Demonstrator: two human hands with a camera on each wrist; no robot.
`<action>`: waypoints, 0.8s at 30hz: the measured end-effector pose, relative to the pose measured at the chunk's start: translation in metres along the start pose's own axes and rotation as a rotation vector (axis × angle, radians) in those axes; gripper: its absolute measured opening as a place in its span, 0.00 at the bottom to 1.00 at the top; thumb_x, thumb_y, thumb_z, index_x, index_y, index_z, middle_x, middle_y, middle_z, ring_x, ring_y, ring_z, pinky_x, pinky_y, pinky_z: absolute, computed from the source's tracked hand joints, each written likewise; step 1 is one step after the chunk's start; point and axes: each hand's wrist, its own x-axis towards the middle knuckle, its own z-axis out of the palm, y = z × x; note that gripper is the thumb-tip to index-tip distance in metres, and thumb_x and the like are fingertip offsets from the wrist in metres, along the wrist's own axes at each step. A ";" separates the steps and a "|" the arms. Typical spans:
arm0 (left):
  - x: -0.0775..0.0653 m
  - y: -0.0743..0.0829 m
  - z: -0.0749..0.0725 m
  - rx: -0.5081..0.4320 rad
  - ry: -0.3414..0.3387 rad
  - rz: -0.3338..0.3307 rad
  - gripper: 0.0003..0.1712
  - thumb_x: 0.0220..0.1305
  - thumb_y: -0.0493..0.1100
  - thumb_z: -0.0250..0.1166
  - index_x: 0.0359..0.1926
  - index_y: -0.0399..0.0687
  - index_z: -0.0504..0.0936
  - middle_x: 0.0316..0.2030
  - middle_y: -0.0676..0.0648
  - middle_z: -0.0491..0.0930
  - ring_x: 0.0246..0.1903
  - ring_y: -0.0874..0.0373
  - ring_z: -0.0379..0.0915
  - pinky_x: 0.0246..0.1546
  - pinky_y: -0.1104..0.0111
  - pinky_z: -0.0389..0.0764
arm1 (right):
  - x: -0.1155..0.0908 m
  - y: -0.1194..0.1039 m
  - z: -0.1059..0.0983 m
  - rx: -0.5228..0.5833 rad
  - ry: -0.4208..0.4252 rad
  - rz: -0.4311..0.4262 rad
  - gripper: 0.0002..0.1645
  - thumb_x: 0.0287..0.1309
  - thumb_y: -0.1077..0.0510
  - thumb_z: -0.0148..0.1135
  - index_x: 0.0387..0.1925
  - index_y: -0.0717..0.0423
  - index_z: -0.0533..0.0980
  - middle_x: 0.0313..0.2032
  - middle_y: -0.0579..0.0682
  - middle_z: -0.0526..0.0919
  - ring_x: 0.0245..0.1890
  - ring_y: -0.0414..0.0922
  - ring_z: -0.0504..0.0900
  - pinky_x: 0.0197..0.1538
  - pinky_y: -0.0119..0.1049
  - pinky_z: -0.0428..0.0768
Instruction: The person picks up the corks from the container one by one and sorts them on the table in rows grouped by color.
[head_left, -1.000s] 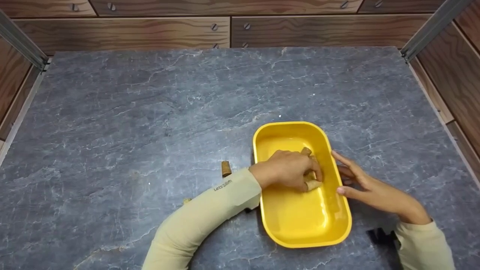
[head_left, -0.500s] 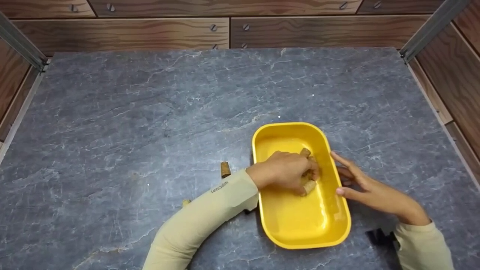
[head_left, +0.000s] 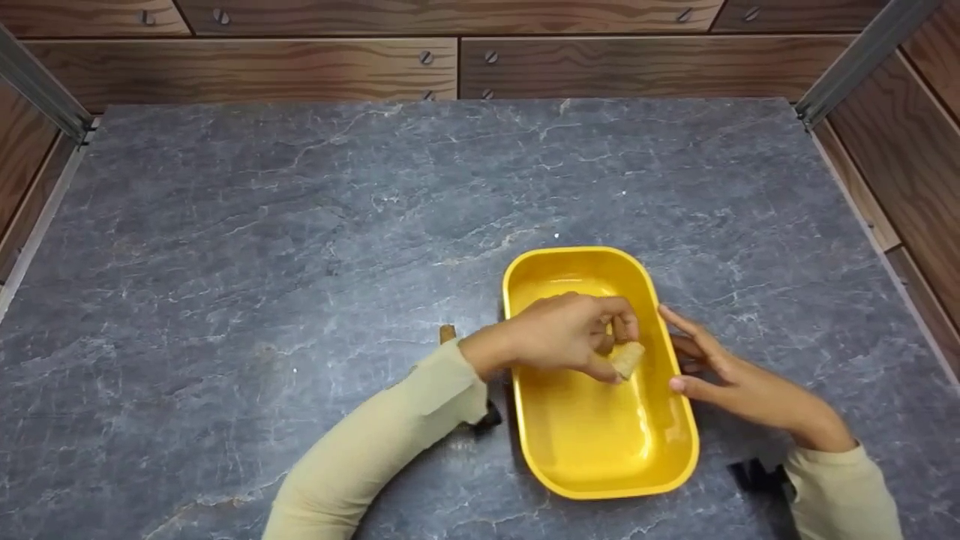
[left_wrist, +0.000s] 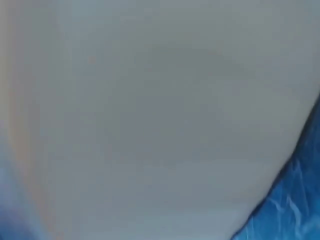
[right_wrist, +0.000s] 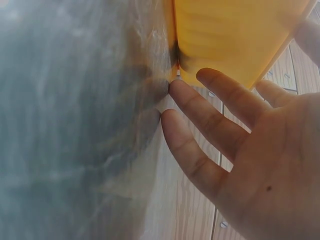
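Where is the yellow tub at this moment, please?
In the head view, the yellow tub sits on the table, right of centre, with the left hand over it and the right hand against its right side.

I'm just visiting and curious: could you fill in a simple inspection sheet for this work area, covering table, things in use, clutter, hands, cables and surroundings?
Surface: grey marbled tabletop with pale veins.
Job's things: yellow container standing on it; cork-like piece within its outline; brown piece outside, partly hidden by the left sleeve.
Clutter: small white specks, such as one beyond the container.
Hands: left hand pinches the cork-like piece; right hand touches the container's right side, fingers extended.
Cables: nothing seen.
Surroundings: wood-grain panels behind and at both sides.
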 end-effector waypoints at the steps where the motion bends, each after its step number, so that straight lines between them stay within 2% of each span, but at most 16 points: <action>1: -0.004 -0.001 -0.001 -0.060 0.009 0.006 0.23 0.49 0.46 0.76 0.46 0.56 0.76 0.24 0.56 0.73 0.22 0.68 0.63 0.28 0.78 0.66 | 0.000 0.000 0.000 0.002 -0.002 -0.001 0.45 0.72 0.61 0.46 0.76 0.42 0.32 0.70 0.74 0.51 0.57 0.21 0.68 0.54 0.26 0.75; 5: -0.020 -0.005 -0.006 -0.304 0.028 0.008 0.24 0.48 0.39 0.76 0.45 0.53 0.75 0.15 0.55 0.63 0.15 0.67 0.55 0.20 0.77 0.60 | 0.000 0.001 0.000 0.020 -0.010 0.005 0.45 0.72 0.61 0.47 0.76 0.42 0.32 0.70 0.75 0.50 0.57 0.21 0.69 0.53 0.25 0.75; 8: -0.033 -0.006 -0.011 -0.400 0.044 0.016 0.24 0.48 0.36 0.76 0.45 0.50 0.74 0.13 0.55 0.60 0.13 0.66 0.53 0.17 0.75 0.58 | 0.001 0.001 -0.001 0.041 -0.018 0.011 0.46 0.72 0.60 0.47 0.76 0.42 0.31 0.70 0.75 0.49 0.57 0.21 0.69 0.54 0.25 0.75; 11: -0.048 -0.007 -0.018 -0.427 0.061 0.020 0.25 0.47 0.36 0.76 0.45 0.48 0.74 0.12 0.56 0.59 0.13 0.66 0.53 0.16 0.75 0.57 | 0.002 0.000 -0.001 0.053 -0.024 0.018 0.46 0.72 0.60 0.47 0.76 0.41 0.31 0.70 0.75 0.48 0.57 0.20 0.68 0.54 0.24 0.74; 15: -0.073 -0.009 -0.026 -0.400 0.095 0.020 0.25 0.47 0.37 0.76 0.46 0.47 0.74 0.13 0.56 0.61 0.14 0.66 0.55 0.17 0.76 0.60 | 0.003 0.002 -0.001 0.080 -0.040 -0.001 0.45 0.72 0.62 0.45 0.76 0.41 0.30 0.70 0.76 0.48 0.58 0.22 0.69 0.54 0.25 0.75; 20: -0.116 -0.021 -0.034 -0.365 0.162 -0.019 0.25 0.47 0.38 0.76 0.47 0.48 0.75 0.14 0.56 0.60 0.15 0.66 0.54 0.19 0.77 0.62 | 0.002 0.004 -0.001 0.079 -0.048 -0.031 0.46 0.72 0.64 0.45 0.76 0.43 0.30 0.69 0.77 0.48 0.58 0.25 0.71 0.54 0.26 0.77; 24: -0.152 -0.034 -0.041 -0.367 0.220 -0.090 0.26 0.47 0.41 0.76 0.47 0.48 0.75 0.14 0.56 0.59 0.15 0.66 0.52 0.19 0.78 0.62 | 0.001 0.003 -0.002 0.071 -0.042 -0.031 0.46 0.72 0.64 0.45 0.76 0.43 0.30 0.69 0.77 0.48 0.57 0.25 0.72 0.53 0.27 0.77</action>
